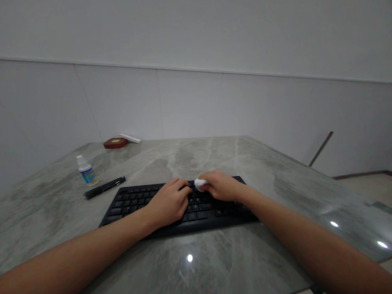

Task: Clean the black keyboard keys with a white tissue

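A black keyboard [199,215] lies flat on the grey marbled table, its keys facing up. My left hand [173,200] rests across its middle, fingers bent over the keys, thumb and index finger apart with nothing seen between them. Just to the right, my right hand [219,186] pinches a white wad [200,184], tissue or cotton, against the upper rows of keys. Both hands cover part of the keyboard, and the undersides of the fingers are hidden.
Left of the keyboard lie a black pen [105,187] and a white spray bottle [87,172] with a blue label. Near the wall are a reddish-brown box [115,143] and a thin white object [130,138]. The marbled table [216,155] ends at a white wall.
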Available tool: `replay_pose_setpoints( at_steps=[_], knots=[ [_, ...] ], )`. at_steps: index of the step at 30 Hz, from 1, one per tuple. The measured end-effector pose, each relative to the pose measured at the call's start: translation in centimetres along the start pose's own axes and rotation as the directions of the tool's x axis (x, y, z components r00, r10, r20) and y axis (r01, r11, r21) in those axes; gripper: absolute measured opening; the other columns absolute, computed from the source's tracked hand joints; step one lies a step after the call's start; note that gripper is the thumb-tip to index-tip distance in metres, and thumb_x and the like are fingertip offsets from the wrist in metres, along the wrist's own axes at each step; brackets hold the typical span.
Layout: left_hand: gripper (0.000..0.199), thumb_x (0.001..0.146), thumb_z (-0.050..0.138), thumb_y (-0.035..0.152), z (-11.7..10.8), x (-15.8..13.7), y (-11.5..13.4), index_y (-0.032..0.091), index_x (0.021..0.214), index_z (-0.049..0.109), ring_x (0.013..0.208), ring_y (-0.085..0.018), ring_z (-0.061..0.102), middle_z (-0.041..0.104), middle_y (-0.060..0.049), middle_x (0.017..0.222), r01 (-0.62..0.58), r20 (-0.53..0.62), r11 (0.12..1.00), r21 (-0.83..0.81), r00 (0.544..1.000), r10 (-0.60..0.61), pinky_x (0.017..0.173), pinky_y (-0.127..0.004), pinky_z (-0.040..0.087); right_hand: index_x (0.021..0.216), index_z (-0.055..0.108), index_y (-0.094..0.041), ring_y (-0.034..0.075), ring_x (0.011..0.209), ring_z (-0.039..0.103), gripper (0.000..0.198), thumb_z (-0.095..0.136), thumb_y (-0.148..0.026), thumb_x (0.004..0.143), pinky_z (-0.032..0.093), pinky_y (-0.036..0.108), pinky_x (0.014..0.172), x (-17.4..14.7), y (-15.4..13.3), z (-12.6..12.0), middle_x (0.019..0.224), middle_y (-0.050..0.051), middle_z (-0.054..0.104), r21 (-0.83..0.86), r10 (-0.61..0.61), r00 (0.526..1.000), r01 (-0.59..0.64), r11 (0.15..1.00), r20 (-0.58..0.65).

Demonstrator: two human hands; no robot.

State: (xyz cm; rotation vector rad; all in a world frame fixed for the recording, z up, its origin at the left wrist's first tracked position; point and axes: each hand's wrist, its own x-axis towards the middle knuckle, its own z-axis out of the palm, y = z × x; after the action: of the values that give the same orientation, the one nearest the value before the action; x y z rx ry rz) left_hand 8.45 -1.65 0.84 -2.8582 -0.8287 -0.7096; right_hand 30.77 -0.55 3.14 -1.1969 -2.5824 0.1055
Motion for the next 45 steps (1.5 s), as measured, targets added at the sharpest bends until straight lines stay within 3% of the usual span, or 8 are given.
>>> replay_pose_setpoints(
  at_steps=[6,12,17,23,28,33,39,45],
  knots=[
    [0.023,0.089,0.045,0.011,-0.04,0.01,-0.03,0.013,0.102,0.064,0.100,-0.024,0.056,0.061,-0.012,0.105,-0.010,0.001,1.000,0.011,1.000,0.010,0.091,-0.041,0.051,0.087,0.064,-0.016,0.018,0.079,0.058,0.010,0.054,-0.015,0.087,0.038,0.027,0.072,0.07,0.14,-0.03,0.085,0.007,0.068,-0.009,0.017,0.999,-0.017,1.000,-0.049],
    [0.023,0.089,0.045,0.010,-0.04,0.05,0.00,0.014,0.102,0.064,0.099,-0.024,0.056,0.061,-0.011,0.104,-0.003,-0.002,1.000,0.002,1.000,0.003,0.090,-0.040,0.051,0.083,0.064,-0.016,0.017,0.074,0.058,0.008,0.056,-0.016,0.085,0.037,0.026,0.069,0.03,-0.40,-0.38,0.079,0.006,0.067,0.006,-0.002,1.000,0.002,1.000,0.026],
    [0.023,0.089,0.044,0.011,-0.01,0.04,0.00,0.014,0.102,0.064,0.100,-0.024,0.056,0.061,-0.011,0.105,-0.007,-0.006,1.000,0.005,1.000,0.007,0.090,-0.041,0.051,0.084,0.063,-0.016,0.018,0.076,0.058,0.011,0.052,-0.016,0.088,0.037,0.027,0.070,0.18,-0.43,-0.08,0.082,0.007,0.068,-0.046,0.029,0.999,-0.031,0.998,-0.042],
    [0.024,0.088,0.045,0.010,0.02,0.03,-0.01,0.015,0.101,0.064,0.100,-0.024,0.056,0.062,-0.011,0.104,-0.007,-0.011,1.000,-0.004,1.000,0.007,0.090,-0.042,0.052,0.083,0.064,-0.016,0.018,0.076,0.059,0.008,0.056,-0.017,0.086,0.038,0.027,0.070,0.11,0.06,-0.02,0.081,0.006,0.068,-0.021,-0.006,1.000,0.007,1.000,0.013],
    [0.024,0.088,0.044,0.010,0.00,0.05,-0.01,0.014,0.101,0.064,0.099,-0.024,0.056,0.062,-0.011,0.104,-0.012,-0.015,1.000,-0.002,1.000,0.012,0.090,-0.042,0.052,0.088,0.064,-0.016,0.018,0.078,0.059,0.012,0.052,-0.018,0.089,0.038,0.027,0.071,0.18,-0.17,0.22,0.086,0.007,0.069,-0.026,0.014,0.998,-0.016,1.000,-0.058],
    [0.024,0.088,0.045,0.010,-0.06,0.04,0.02,0.013,0.102,0.064,0.100,-0.024,0.056,0.061,-0.011,0.104,-0.003,0.007,1.000,-0.001,1.000,0.003,0.091,-0.042,0.051,0.083,0.063,-0.017,0.016,0.073,0.057,0.008,0.055,-0.017,0.086,0.037,0.026,0.068,0.14,-0.34,0.13,0.079,0.005,0.067,0.023,-0.012,1.000,0.012,1.000,-0.015],
    [0.024,0.089,0.045,0.010,0.04,0.08,0.00,0.013,0.102,0.064,0.100,-0.024,0.056,0.061,-0.011,0.104,-0.003,-0.003,1.000,0.004,1.000,0.003,0.092,-0.041,0.050,0.085,0.063,-0.017,0.016,0.075,0.057,0.011,0.053,-0.018,0.089,0.036,0.026,0.070,0.15,-0.25,0.28,0.082,0.005,0.067,-0.007,0.027,0.997,-0.027,1.000,-0.068],
    [0.023,0.089,0.045,0.010,-0.02,0.10,-0.07,0.013,0.102,0.064,0.099,-0.024,0.056,0.061,-0.011,0.104,-0.005,0.007,1.000,0.004,1.000,0.005,0.091,-0.041,0.051,0.082,0.063,-0.016,0.016,0.073,0.057,0.010,0.055,-0.018,0.087,0.036,0.026,0.068,0.07,-0.26,0.14,0.079,0.005,0.067,0.011,-0.017,1.000,0.017,1.000,-0.019]
  ],
)
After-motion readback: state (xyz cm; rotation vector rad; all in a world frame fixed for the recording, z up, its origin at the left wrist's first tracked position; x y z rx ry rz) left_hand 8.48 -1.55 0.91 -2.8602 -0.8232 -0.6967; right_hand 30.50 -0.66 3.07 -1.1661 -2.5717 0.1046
